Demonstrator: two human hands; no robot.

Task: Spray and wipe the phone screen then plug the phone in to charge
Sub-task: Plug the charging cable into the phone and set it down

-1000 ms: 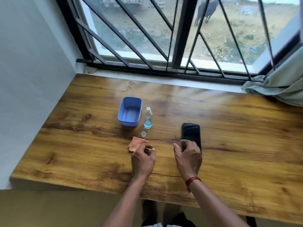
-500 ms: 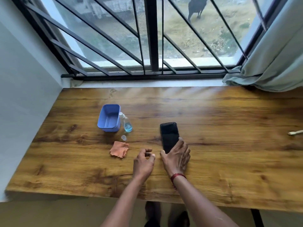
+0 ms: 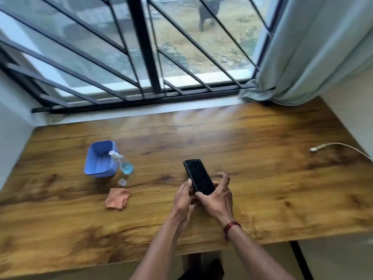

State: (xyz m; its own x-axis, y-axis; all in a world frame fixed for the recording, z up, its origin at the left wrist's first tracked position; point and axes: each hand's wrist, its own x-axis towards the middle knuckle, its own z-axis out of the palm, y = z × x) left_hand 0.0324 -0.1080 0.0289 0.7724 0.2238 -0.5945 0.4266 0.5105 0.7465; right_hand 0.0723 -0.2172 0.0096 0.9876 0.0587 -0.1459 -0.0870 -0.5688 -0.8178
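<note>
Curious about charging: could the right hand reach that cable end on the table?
Probably yes: only bare table lies between the right hand and the cable end, though that hand grips the phone.

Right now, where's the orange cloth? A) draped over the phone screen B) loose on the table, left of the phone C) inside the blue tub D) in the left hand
B: the orange cloth lies on the table, untouched, while the left hand and right hand both grip the phone.
</note>
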